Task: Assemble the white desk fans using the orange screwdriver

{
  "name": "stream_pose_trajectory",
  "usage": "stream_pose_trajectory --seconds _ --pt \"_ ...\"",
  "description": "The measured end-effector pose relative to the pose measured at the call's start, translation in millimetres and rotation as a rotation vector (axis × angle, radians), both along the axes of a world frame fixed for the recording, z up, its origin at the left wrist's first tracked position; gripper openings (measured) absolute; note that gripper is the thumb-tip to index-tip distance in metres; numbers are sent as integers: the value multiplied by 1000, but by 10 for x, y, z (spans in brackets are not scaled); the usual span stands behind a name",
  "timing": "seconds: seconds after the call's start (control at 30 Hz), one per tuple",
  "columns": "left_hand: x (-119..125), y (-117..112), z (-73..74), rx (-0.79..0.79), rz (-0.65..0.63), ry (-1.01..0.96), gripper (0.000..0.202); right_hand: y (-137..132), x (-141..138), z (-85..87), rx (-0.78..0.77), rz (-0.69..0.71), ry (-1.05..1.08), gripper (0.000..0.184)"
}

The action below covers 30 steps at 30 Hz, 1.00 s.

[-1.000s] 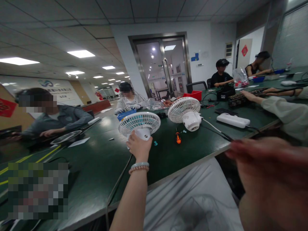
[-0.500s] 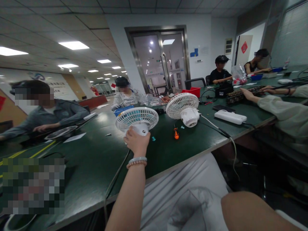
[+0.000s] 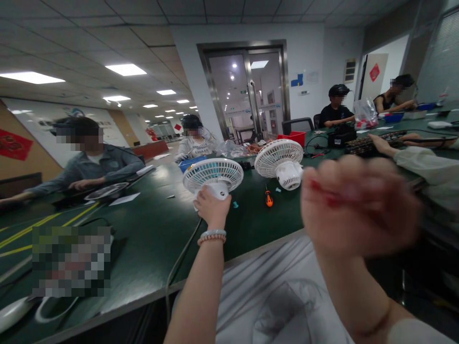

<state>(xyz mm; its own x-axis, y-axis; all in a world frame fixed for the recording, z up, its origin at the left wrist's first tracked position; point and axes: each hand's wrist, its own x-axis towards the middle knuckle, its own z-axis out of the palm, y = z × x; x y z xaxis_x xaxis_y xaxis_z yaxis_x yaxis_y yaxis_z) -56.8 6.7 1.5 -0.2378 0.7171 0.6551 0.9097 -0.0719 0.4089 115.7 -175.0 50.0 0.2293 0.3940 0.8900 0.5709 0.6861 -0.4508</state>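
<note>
The left fan [image 3: 218, 186] and right fan [image 3: 283, 167] are smooth white plastic. The counter [image 3: 143, 253] is slick and glossy, the lap cloth [image 3: 279, 289] creased and matt, the door frame [image 3: 284, 81] shiny metal. The small screwdriver handle [image 3: 268, 199] looks plastic.

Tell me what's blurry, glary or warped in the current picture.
In the head view, the right hand is badly blurred, perhaps from motion or closeness; in the head view, the left hand on the left fan looks fairly clear; in the head view, pale glare marks the table, the ceiling light is blown out, and the door leans.
</note>
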Motion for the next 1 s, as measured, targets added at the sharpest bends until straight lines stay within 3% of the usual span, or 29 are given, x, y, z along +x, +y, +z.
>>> stream_pose_trajectory --seconds 0.07,0.13,0.23,0.33,0.43,0.53,0.63,1.0 --pt "-6 -12 0 8 -8 6 85 446 -192 64 83 48 160 31" --pt "-11 -27 2 15 -12 9 84 965 -385 13 57 61 228 28" --pt "-14 -49 5 4 0 -3 81 1609 -583 -282 -229 42 -112 22" --pt "-10 -64 1 -9 6 -14 78 1927 -632 -617 -491 -15 -284 22" --pt "-8 -74 -11 -17 -7 -27 81 2000 -584 -792 -602 60 -322 24" --pt "-16 -82 -20 -20 -20 -30 83 2004 -514 -841 -627 160 -369 33" --pt "-33 -97 -16 -20 -36 -41 83 2024 -472 -870 -675 153 -437 39" --pt "-69 -81 -41 -7 -37 -60 83 2103 -496 -892 -812 162 -545 22"
